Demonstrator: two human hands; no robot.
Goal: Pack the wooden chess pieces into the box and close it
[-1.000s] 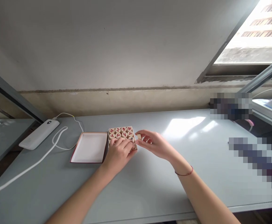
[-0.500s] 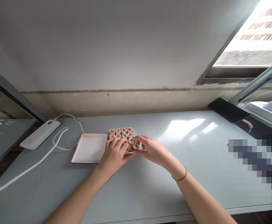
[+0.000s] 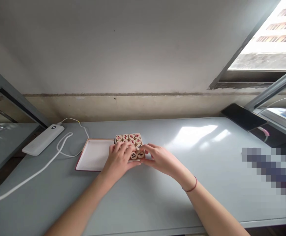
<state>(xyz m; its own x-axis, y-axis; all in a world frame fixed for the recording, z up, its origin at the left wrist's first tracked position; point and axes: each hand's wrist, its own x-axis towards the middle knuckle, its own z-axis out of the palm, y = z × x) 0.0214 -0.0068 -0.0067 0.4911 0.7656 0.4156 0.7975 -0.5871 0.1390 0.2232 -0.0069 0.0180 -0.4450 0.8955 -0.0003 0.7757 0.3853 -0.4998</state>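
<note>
Round wooden Chinese chess pieces (image 3: 133,155) with red or black characters lie in rows in a small box (image 3: 132,160). My left hand (image 3: 118,155) lies across the box's left part, fingers bent over the pieces and thumb along the front wall, gripping it. Its fingers hide several pieces. At the right front corner is my right hand (image 3: 159,159), index finger and thumb apart, the tips touching the box's edge beside a black-lettered piece (image 3: 140,154). That piece lies flat in the corner.
A shallow white-lined lid (image 3: 96,150) lies left of the box. Farther left are a white power bank (image 3: 43,139) and a looping white cable (image 3: 42,170). A dark phone (image 3: 243,116) leans at the back right. A wall stands behind the grey table (image 3: 157,209).
The tilted piece in my right fingers now lies flat in the box's front right corner. My right fingertips have come off it to the edge. The view has shifted slightly.
</note>
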